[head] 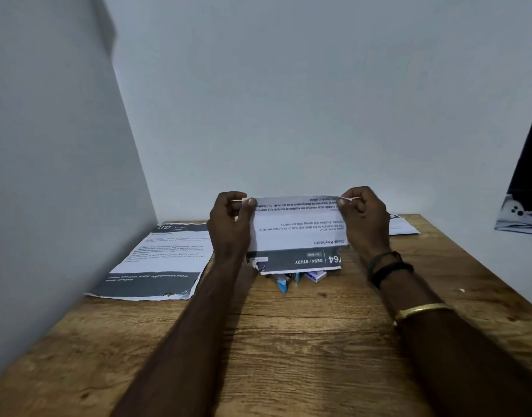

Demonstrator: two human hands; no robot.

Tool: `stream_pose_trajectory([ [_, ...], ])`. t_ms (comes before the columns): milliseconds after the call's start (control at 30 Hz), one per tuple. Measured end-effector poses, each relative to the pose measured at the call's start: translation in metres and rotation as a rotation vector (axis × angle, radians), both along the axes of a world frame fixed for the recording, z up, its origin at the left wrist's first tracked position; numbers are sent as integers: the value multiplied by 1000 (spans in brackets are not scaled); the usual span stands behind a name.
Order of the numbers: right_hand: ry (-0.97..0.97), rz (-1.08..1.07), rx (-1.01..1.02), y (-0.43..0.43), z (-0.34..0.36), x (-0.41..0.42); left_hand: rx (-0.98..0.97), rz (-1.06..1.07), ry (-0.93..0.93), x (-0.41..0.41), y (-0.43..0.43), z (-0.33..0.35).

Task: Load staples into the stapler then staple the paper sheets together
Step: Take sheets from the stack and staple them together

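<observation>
Mid-frame in the head view, we are holding up a white printed paper sheet with a dark grey band (pixel 297 233), our left hand (pixel 231 219) pinching its top left corner, our right hand (pixel 364 216) the top right. Beneath it, small blue-and-white boxes (pixel 314 276) are lying on the brown wooden table (pixel 288 341); another printed sheet (pixel 159 260) is lying flat at the left.

In front of you: a brown wood-grain table (pixel 288 341) set into a corner of plain pale grey walls (pixel 288 100). At your far right, a black-and-white printed object (pixel 520 215) stands by the wall, detail unclear. A small white speck (pixel 461 290) lies on the table's right side.
</observation>
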State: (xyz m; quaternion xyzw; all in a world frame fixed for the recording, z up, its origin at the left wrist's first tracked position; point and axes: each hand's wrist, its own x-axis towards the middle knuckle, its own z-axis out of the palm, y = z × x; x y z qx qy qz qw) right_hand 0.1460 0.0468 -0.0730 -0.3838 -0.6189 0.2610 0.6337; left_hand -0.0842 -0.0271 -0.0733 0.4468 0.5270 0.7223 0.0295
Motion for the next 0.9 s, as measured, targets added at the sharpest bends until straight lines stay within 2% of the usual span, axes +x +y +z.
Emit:
stream_pose_trajectory([
  [100, 66, -77, 44, -1, 6, 0, -29, -61, -97, -2, -1, 2],
  [200, 148, -159, 22, -2, 8, -1, -110, -191, -304, -2, -1, 1],
  [300, 190, -225, -58, 0, 5, -2, -221, -428, -549, 0, -5, -1],
  [400, 223, -280, -168, 0, 0, -7, -215, -702, -790, 9, -7, -1],
  [500, 229, -286, -213, -2, -2, -15, -256, -812, -824, 25, -7, -2],
  [633, 163, -212, -236, -6, -3, -23, -303, -716, -742, 42, -2, -9],
  [700, 132, -165, -250, -8, -3, -24, -287, -609, -782, 41, 0, -10],
  [800, 138, -45, -392, -10, -4, -27, -311, -467, -887, 33, 2, -12],
  [900, -163, -54, -439, -14, -5, -25, -262, -351, -949, 27, 4, -12],
])
